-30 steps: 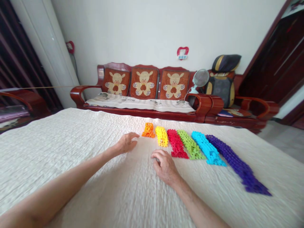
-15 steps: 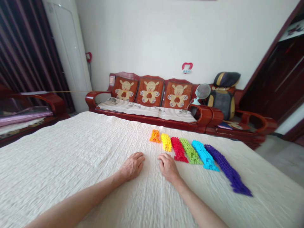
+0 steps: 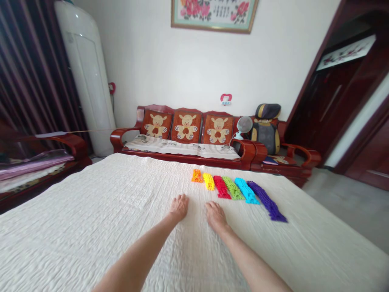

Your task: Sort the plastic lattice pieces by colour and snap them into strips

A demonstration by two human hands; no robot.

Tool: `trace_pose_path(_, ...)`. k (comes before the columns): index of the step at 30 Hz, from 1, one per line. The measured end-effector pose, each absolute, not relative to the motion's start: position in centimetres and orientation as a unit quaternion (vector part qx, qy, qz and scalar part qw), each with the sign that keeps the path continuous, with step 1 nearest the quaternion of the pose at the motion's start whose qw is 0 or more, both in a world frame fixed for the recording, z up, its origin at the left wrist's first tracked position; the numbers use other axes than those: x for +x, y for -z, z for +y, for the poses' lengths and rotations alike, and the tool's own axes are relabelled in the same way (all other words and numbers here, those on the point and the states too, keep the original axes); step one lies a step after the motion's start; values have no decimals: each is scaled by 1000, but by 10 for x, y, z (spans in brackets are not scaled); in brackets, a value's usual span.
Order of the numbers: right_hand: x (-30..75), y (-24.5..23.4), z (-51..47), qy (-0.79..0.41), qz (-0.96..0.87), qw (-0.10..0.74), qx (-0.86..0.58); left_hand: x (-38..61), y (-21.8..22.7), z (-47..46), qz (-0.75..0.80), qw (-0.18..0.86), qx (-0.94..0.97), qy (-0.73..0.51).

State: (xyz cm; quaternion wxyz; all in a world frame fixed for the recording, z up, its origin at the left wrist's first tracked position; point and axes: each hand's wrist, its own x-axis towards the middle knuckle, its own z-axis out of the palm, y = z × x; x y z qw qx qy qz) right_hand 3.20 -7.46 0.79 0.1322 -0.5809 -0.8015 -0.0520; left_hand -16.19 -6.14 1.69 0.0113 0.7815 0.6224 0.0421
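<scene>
My left hand (image 3: 180, 206) rests palm down on the white quilted cloth (image 3: 100, 211), fingers stretched forward and holding nothing. To its right lies my right hand (image 3: 216, 215), also palm down and bare, nearest to the red strip. Beyond my hands, several strips of knobbly, plastic-looking pieces form a slanting row: orange (image 3: 197, 176), yellow (image 3: 208, 181), red (image 3: 221, 187), green (image 3: 233, 188), light blue (image 3: 247, 191) and purple (image 3: 267, 201). The orange strip is shortest and the purple one longest. Neither hand touches any of them.
Behind the cloth-covered surface stands a wooden sofa (image 3: 182, 161) with bear-patterned cushions (image 3: 186, 125). A small fan (image 3: 244, 125) and a chair with a massage cushion (image 3: 266, 138) are at the right. Another wooden armchair (image 3: 73, 146) stands at the left.
The view has tilted up and pulled back, so a framed picture now shows on the wall. My fingers, more curled before, lie straighter now. The coloured strips keep their arrangement.
</scene>
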Motion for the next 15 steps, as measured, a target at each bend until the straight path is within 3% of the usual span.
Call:
trace_pose_path(7,26,-26,-63,20,-782,140,-607,-167,-35,-53,610,48,791,4)
trace_pose_path(15,35,-8,-42,10,-750,232,-620,-159,-72,40,611,46,790,-9)
